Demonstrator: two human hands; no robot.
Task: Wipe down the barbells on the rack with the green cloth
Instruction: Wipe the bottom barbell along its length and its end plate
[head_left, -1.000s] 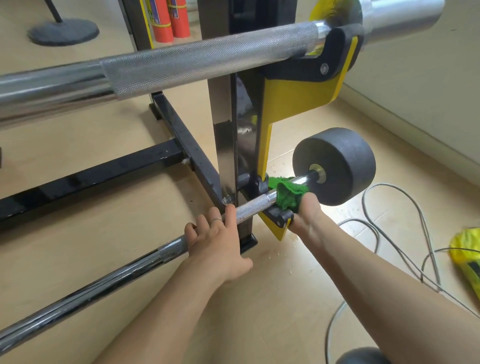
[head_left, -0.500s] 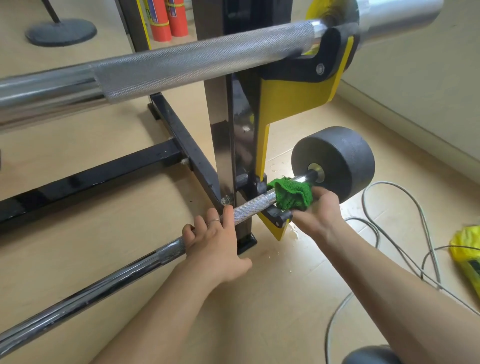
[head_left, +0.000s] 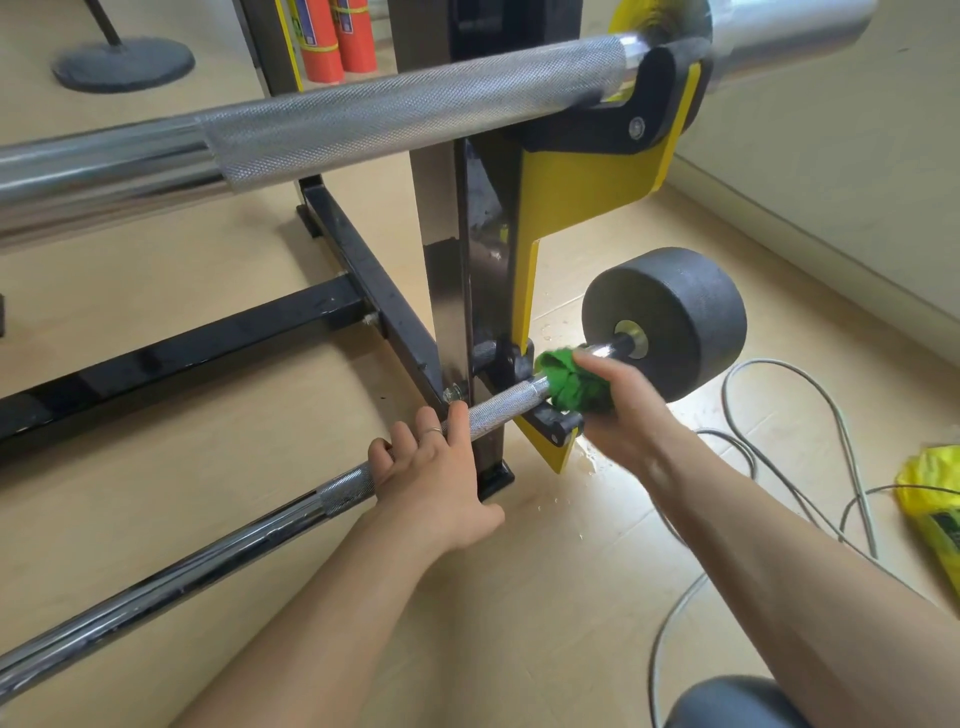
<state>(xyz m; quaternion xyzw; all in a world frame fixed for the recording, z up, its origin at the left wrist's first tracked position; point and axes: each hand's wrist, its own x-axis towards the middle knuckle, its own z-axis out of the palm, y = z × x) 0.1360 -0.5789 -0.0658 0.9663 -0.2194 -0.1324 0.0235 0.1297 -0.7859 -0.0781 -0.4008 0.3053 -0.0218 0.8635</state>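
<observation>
Partway, by my reading | green cloth (head_left: 571, 382) bunched round the lower barbell (head_left: 498, 405) between rack hook and black end weight (head_left: 670, 322); upper barbell (head_left: 405, 119) likely yet to wipe | right hand (head_left: 621, 405) grips cloth on the shaft, arm outstretched | left hand (head_left: 431, 467) curls over the knurled shaft, steadying it

The lower barbell (head_left: 249, 530) is polished chrome metal, mirror-glossy along its smooth stretch and rough with knurling nearer the rack upright (head_left: 441, 270), which is glossy black-painted metal. The green cloth (head_left: 569, 382) looks soft and nubbly. Beyond the upright, the round weight (head_left: 670, 322) is matt, faintly grainy black. Above, the upper barbell (head_left: 405, 119) shows dull knurled steel beside shiny chrome. The floor (head_left: 545, 597) is smooth, pale wood-look.
</observation>
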